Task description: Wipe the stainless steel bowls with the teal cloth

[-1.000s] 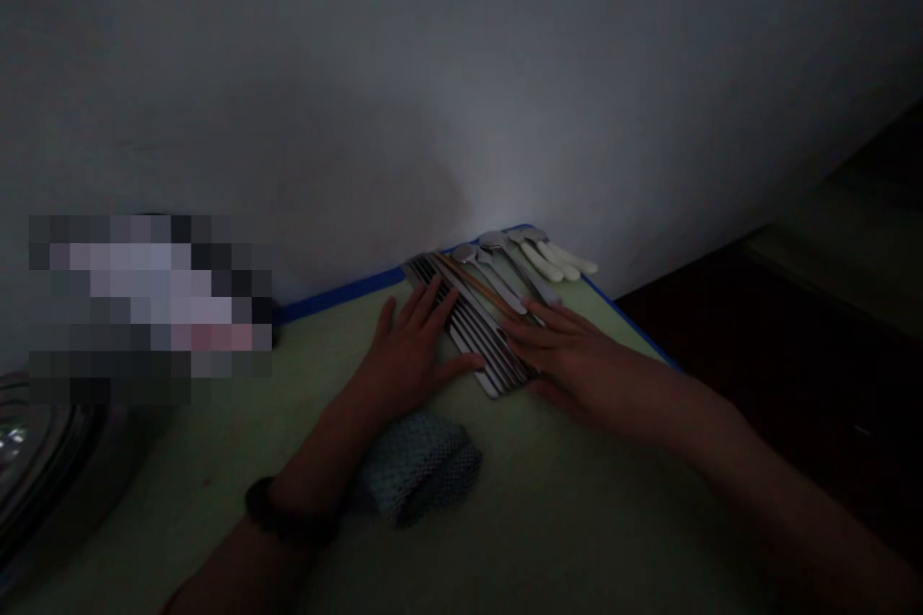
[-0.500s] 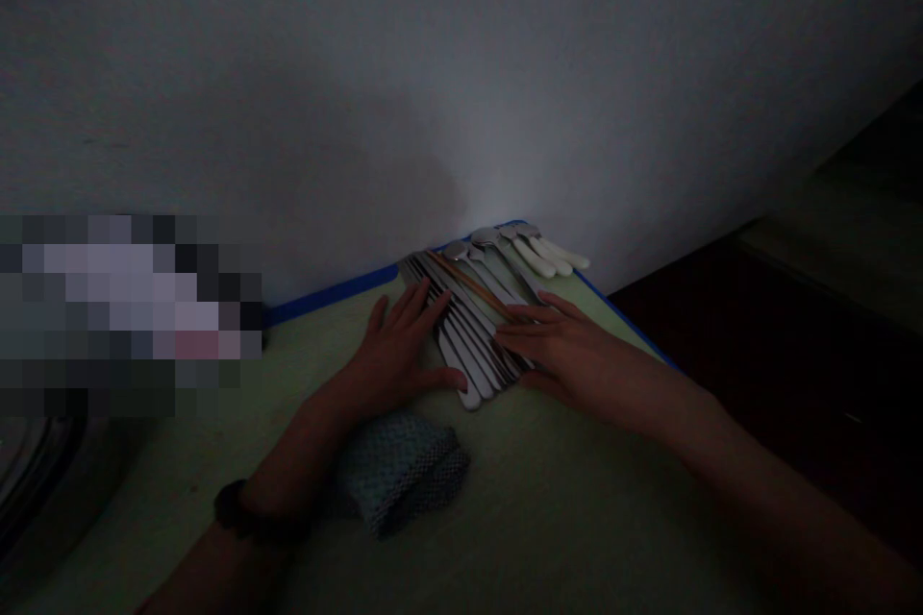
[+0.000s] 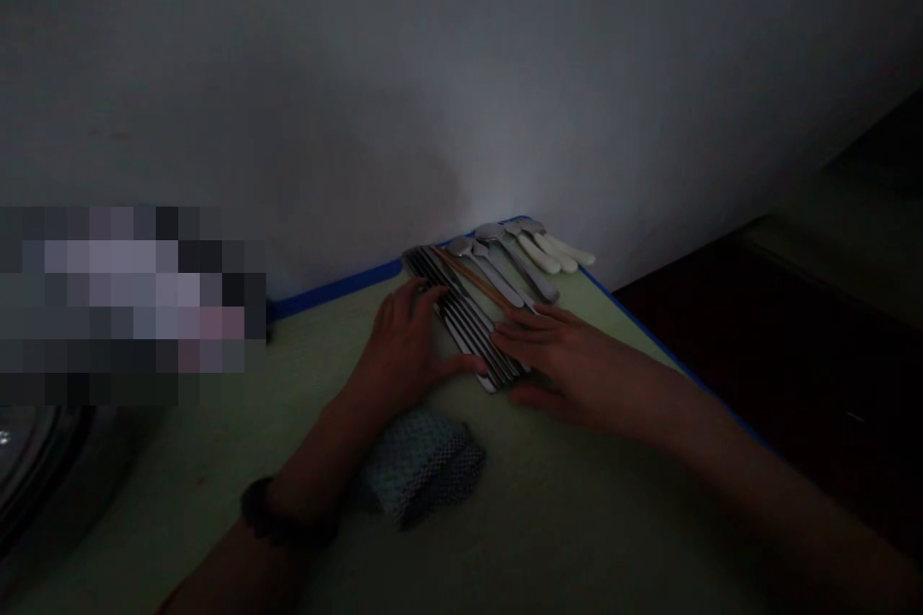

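Note:
Several long metal pieces of cutlery (image 3: 468, 327), apparently forks, lie side by side in a tight slanted row on the pale green tabletop. My left hand (image 3: 404, 336) is along the row's left side, thumb spread at the handle ends and fingertips over the upper part. On the other side, my right hand (image 3: 548, 351) has its fingers stretched out, their tips touching the row. Both hands are open. Beyond my right fingers lie a thin brown stick (image 3: 472, 277), a metal spoon (image 3: 486, 266), a larger spoon (image 3: 519, 264) and white-handled utensils (image 3: 544, 250).
A folded checkered cloth (image 3: 429, 466) lies below my left hand. Dark round metalware (image 3: 29, 471) stands at the left edge, near a blurred-out area. A blue strip (image 3: 332, 290) edges the table against the grey wall (image 3: 461, 96). Past the right edge it is dark.
The row of cutlery has become narrower and more even as my left hand's thumb pressed in from the left. The larger spoon's handle is now uncovered. The view has shifted slightly.

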The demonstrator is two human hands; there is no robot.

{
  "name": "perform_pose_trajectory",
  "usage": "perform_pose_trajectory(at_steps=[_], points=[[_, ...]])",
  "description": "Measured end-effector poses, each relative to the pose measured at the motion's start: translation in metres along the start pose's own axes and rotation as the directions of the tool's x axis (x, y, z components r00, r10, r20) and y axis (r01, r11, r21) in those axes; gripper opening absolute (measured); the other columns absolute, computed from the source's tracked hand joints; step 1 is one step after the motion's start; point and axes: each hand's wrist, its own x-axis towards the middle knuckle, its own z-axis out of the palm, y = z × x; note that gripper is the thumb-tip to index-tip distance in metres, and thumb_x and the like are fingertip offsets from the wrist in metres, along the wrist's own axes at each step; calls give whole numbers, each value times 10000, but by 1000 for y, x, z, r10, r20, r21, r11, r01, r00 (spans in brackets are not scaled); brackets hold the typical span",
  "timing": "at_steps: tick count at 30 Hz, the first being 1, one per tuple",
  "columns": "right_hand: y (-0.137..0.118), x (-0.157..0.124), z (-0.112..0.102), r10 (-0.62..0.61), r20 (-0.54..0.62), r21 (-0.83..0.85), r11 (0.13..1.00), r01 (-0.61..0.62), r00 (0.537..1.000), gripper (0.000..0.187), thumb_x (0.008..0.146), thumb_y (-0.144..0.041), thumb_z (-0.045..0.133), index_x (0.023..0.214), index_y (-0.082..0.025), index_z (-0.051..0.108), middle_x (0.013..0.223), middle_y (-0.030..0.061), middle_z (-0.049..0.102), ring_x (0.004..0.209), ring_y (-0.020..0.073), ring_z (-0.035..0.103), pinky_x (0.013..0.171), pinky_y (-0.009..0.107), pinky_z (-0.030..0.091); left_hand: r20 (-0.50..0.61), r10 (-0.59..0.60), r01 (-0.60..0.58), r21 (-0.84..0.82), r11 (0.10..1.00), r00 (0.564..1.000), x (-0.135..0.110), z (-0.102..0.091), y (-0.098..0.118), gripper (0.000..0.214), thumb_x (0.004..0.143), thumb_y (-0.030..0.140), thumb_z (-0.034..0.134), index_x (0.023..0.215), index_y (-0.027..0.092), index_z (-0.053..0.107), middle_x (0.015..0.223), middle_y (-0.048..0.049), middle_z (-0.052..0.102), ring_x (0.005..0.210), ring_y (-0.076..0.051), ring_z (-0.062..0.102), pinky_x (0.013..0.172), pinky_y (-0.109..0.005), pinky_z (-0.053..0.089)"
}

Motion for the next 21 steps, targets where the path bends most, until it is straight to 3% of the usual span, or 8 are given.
perform_pose_trajectory(at_steps=[8, 14, 16, 21], points=[[-8, 7, -4, 63, 0, -9, 998, -63, 998, 269, 856, -238, 610, 1095, -117, 638, 1105, 121, 678, 1105, 246, 590, 966, 407, 468, 61, -55, 59, -71, 996, 997, -3, 1, 5, 1044, 638, 705, 633, 1407, 127, 229, 1477, -258, 313, 1369, -373, 307, 1107, -549, 290], [-9, 8, -1, 57, 11, -57, 997, -56, 998, 301, 851, -227, 616, 1128, -109, 623, 1135, 130, 671, 1113, 252, 590, 969, 406, 465, 198, 75, -55, -102, 993, 977, -3, -6, -14, 1150, 554, 735, 662, 1448, 160, 221, 1549, -223, 162, 1404, -378, 202, 1119, -532, 274], [-10, 9, -1, 57, 14, -45, 997, -57, 998, 305, 854, -218, 608, 1134, -96, 623, 1136, 139, 670, 1120, 254, 587, 971, 407, 463, 186, 87, -71, -90, 993, 979, -2, -6, -14, 1141, 563, 734, 655, 1447, 153, 228, 1542, -231, 177, 1399, -384, 219, 1109, -549, 277], [-14, 9, -3, 74, 10, -25, 997, -74, 997, 362, 808, -298, 670, 1112, -106, 627, 1133, 138, 667, 1102, 263, 594, 948, 408, 478, 93, -17, 16, 5, 1000, 996, 0, 1, 2, 1073, 624, 719, 626, 1398, 60, 281, 1500, -293, 243, 1371, -402, 286, 1107, -541, 279]])
